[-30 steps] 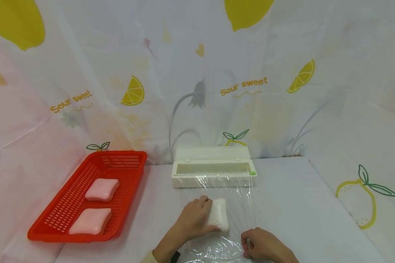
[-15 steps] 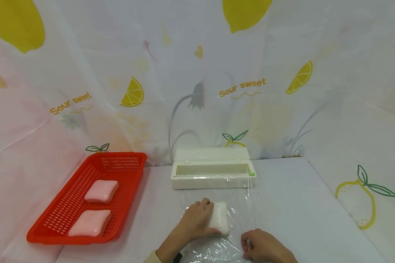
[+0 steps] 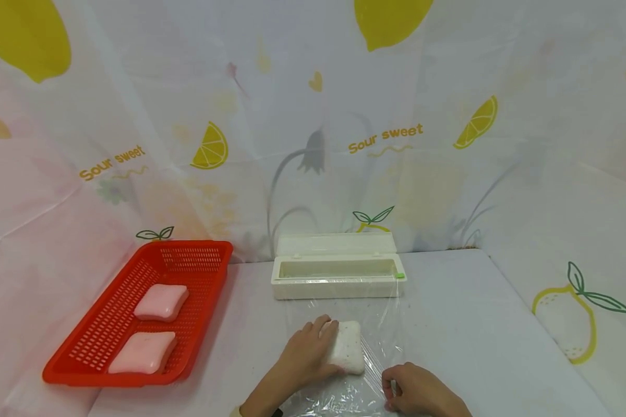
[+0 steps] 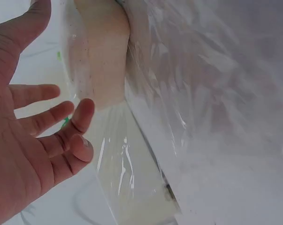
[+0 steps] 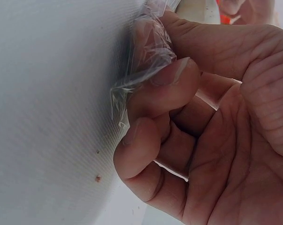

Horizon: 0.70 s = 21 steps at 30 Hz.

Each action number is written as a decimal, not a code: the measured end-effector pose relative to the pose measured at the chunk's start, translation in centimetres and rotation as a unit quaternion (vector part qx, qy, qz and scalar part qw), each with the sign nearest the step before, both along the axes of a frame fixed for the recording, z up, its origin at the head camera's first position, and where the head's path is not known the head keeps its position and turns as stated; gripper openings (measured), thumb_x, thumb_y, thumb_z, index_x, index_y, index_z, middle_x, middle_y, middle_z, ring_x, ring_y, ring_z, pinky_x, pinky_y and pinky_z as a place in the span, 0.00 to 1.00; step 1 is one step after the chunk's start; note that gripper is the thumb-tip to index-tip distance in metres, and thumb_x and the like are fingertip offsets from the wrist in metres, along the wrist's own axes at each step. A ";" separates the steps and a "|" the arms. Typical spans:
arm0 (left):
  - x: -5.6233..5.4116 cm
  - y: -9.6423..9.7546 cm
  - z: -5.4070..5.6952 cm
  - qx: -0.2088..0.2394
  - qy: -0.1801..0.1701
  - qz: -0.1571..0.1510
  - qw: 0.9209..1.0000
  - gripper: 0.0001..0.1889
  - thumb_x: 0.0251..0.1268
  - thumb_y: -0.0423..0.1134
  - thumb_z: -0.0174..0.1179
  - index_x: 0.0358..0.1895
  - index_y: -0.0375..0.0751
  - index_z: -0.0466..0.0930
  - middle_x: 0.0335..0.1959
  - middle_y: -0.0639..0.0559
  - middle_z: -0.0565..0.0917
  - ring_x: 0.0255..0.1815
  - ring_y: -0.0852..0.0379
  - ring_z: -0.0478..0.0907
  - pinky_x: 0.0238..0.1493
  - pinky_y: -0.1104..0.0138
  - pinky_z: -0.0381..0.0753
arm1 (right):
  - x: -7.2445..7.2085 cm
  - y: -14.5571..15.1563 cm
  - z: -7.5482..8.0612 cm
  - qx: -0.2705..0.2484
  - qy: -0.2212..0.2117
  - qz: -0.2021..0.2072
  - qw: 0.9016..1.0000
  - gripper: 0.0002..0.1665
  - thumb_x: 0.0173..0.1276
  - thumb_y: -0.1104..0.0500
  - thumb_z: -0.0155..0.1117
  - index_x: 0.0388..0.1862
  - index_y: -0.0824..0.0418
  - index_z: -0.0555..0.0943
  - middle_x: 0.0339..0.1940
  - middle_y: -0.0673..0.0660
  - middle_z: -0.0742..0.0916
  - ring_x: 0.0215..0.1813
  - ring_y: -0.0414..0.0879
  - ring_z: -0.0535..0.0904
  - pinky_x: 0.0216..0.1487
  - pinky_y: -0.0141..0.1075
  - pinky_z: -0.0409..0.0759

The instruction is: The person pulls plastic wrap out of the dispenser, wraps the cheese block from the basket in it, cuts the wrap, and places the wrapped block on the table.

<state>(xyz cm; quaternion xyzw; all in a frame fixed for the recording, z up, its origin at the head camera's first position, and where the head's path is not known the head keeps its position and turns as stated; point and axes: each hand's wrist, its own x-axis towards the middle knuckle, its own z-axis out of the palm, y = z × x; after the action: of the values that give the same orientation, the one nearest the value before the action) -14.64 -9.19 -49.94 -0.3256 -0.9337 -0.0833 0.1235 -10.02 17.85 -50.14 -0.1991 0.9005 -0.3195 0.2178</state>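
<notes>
In the head view, my left hand (image 3: 305, 353) lies at the left side of the white bar (image 3: 350, 347), fingers toward its far end and thumb by its near end. The bar rests over the clear film (image 3: 386, 339), which runs toward me from the pale box (image 3: 339, 289) on the far side, its lid raised. My right hand (image 3: 419, 388) is near, to the right of the bar. Far to the left, the red basket (image 3: 115, 379) holds two pink bars (image 3: 160, 301). In the left wrist view, my left fingers are loosely bent and spread beside the bar; I can't tell whether they touch it. In the right wrist view, my right thumb and fingers pinch a bunched edge of film.
</notes>
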 end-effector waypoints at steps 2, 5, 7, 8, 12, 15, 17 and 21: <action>0.6 -0.7 0.1 0.023 -0.003 -0.010 1.000 0.48 0.42 0.71 0.68 0.63 0.43 0.71 0.57 0.48 0.74 0.46 0.51 0.76 0.37 0.62 0.79 | 0.0 0.0 0.0 0.001 0.000 0.000 1.000 0.15 0.52 0.60 0.75 0.22 0.47 0.75 0.17 0.41 0.75 0.21 0.36 0.68 0.23 0.33 0.66; 1.5 -1.8 0.4 0.049 -0.026 -0.029 0.998 0.46 0.44 0.71 0.68 0.62 0.43 0.73 0.56 0.50 0.74 0.49 0.53 0.77 0.40 0.63 0.79 | 0.0 -0.1 0.1 0.006 -0.005 -0.004 1.000 0.15 0.53 0.60 0.75 0.22 0.47 0.75 0.18 0.42 0.76 0.21 0.37 0.69 0.23 0.34 0.66; 2.0 -2.4 0.4 0.056 -0.060 -0.036 0.996 0.44 0.45 0.71 0.67 0.61 0.43 0.74 0.56 0.51 0.74 0.51 0.54 0.77 0.43 0.63 0.80 | 0.0 -0.1 0.2 0.009 -0.006 -0.005 1.000 0.15 0.53 0.60 0.75 0.22 0.47 0.75 0.18 0.42 0.75 0.21 0.37 0.68 0.23 0.34 0.66; 2.3 -2.7 0.4 0.056 -0.079 -0.037 0.995 0.44 0.46 0.71 0.67 0.60 0.44 0.74 0.56 0.51 0.75 0.51 0.54 0.76 0.45 0.63 0.80 | 0.0 -0.1 0.3 0.009 -0.005 -0.005 1.000 0.15 0.53 0.60 0.75 0.22 0.47 0.75 0.17 0.42 0.75 0.21 0.37 0.68 0.23 0.34 0.66; 3.2 -3.8 -0.1 0.057 -0.142 -0.045 0.987 0.39 0.46 0.71 0.67 0.56 0.47 0.76 0.53 0.55 0.76 0.48 0.59 0.75 0.44 0.65 0.79 | 0.1 0.0 0.3 0.003 0.006 0.002 1.000 0.15 0.53 0.61 0.74 0.22 0.47 0.74 0.17 0.41 0.74 0.21 0.36 0.67 0.23 0.33 0.65; 3.8 -4.6 -0.5 0.068 -0.161 -0.062 0.983 0.35 0.47 0.69 0.69 0.52 0.49 0.77 0.49 0.58 0.76 0.44 0.63 0.73 0.41 0.68 0.77 | 0.1 0.0 0.2 -0.002 0.010 0.005 1.000 0.15 0.52 0.61 0.74 0.21 0.47 0.74 0.16 0.41 0.74 0.20 0.35 0.67 0.22 0.33 0.65; 4.1 -5.1 -0.6 0.069 -0.154 -0.079 0.983 0.32 0.46 0.66 0.72 0.50 0.49 0.78 0.46 0.60 0.75 0.41 0.65 0.72 0.39 0.72 0.75 | 0.1 0.0 0.2 -0.004 0.010 0.006 1.000 0.15 0.52 0.61 0.74 0.21 0.47 0.75 0.16 0.41 0.74 0.20 0.35 0.67 0.22 0.33 0.65; 4.4 -5.8 -0.9 0.060 -0.123 -0.113 0.984 0.30 0.47 0.61 0.74 0.49 0.48 0.78 0.41 0.63 0.74 0.40 0.67 0.70 0.38 0.77 0.72 | 0.1 0.0 0.2 -0.003 0.008 0.006 1.000 0.15 0.52 0.62 0.74 0.21 0.47 0.74 0.16 0.41 0.74 0.20 0.35 0.67 0.22 0.33 0.65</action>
<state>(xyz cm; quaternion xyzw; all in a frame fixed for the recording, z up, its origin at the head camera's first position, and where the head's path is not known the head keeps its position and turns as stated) -10.21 -14.95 -50.88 -0.4086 -0.8921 -0.1922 0.0173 -9.94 17.85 -49.95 -0.2078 0.9001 -0.3190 0.2117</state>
